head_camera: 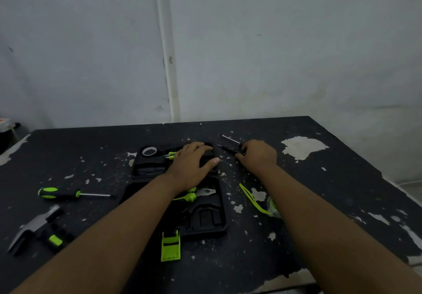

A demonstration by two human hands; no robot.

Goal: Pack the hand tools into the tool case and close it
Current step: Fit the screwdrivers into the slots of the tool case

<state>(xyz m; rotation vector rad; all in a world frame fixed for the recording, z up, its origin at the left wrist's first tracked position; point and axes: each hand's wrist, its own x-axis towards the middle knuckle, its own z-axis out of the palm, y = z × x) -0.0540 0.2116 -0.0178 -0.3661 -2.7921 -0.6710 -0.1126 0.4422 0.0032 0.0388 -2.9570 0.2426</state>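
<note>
Two hands work over the black table. Near left: hammer, handle running right. Beyond it, the screwdriver lies left-right with its handle left and tip pointing right. The tool case lies open at centre, long axis running away from the person. Pliers sit in the near half, nose pointing right. The left hand rests spread on the far half. Just right of the case, the right hand curls round two thin drivers, shafts pointing far-left.

Head-worn view, forward-down, close overhead.
</note>
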